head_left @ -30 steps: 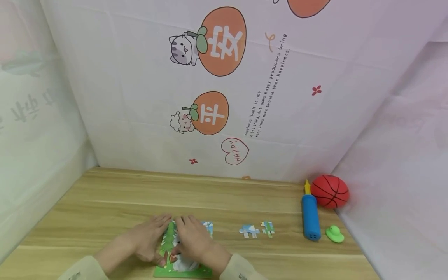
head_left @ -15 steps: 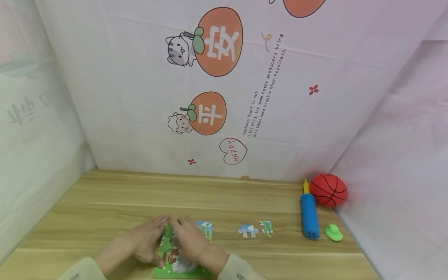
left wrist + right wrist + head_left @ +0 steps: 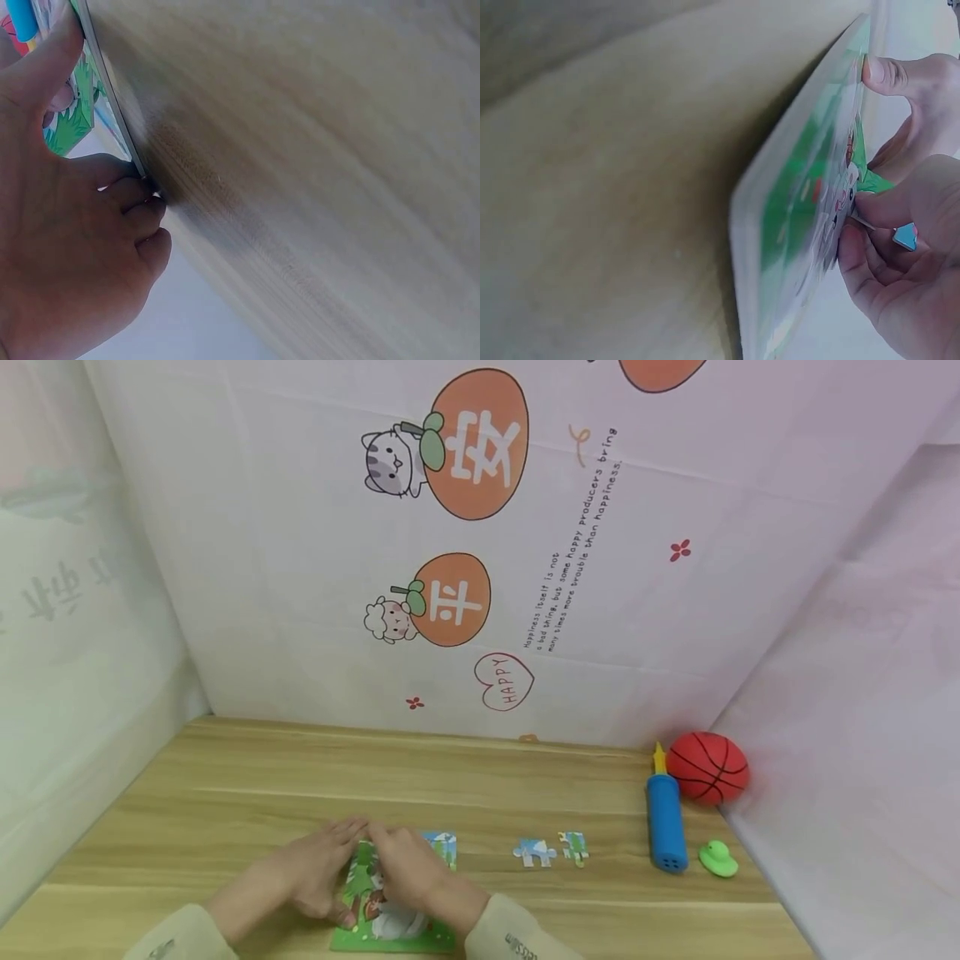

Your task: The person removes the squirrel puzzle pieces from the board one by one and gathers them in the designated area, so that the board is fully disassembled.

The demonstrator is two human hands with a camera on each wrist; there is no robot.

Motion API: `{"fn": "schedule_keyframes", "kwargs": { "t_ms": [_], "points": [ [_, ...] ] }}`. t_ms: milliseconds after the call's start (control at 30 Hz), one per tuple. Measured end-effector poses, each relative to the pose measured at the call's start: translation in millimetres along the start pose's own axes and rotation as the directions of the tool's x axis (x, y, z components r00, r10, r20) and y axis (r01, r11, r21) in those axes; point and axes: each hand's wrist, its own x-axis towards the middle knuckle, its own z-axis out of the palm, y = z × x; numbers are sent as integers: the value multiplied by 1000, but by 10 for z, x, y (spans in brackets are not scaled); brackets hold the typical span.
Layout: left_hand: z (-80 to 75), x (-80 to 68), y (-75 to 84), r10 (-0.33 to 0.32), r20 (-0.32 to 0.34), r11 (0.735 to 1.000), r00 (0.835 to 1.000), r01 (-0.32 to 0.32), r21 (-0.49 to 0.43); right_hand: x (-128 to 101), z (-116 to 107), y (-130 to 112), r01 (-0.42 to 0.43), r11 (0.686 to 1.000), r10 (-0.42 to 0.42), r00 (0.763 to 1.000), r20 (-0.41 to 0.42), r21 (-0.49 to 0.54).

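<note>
A picture jigsaw puzzle in a flat tray board (image 3: pixel 390 946) lies at the near middle of the table. My left hand (image 3: pixel 313 878) holds the board along its left edge, thumb on the near part and fingers bent against the far part, as the left wrist view shows. My right hand (image 3: pixel 411 870) is over the board's upper middle. Between its thumb and fingers it pinches a green puzzle piece (image 3: pixel 871 181), tilted up from the picture. The fingers hide much of the board's upper half, so how the piece meets its neighbours cannot be told.
Two loose puzzle pieces, one mostly blue (image 3: pixel 534 852) and one green (image 3: pixel 574 848), lie right of the board. Farther right are a blue hand pump (image 3: pixel 667 822), a red toy basketball (image 3: pixel 707 767) and a green rubber duck (image 3: pixel 717 858). Printed cloth (image 3: pixel 337 527) walls the table.
My right hand has shifted slightly left, toward the left fingertips, uncovering more of the board's upper right. The left hand keeps its place on the edge.
</note>
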Motion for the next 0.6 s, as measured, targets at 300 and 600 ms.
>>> {"fn": "schedule_keyframes", "kwargs": {
  "t_ms": [300,600],
  "points": [
    [-21,13,11,-13,7,999,1000,13,-31,8,-9,19,38,998,-38,999,-9,-50],
    [-34,2,22,-11,23,999,1000,12,-40,-7,-12,19,48,998,-48,999,13,-50]
  ]
}}
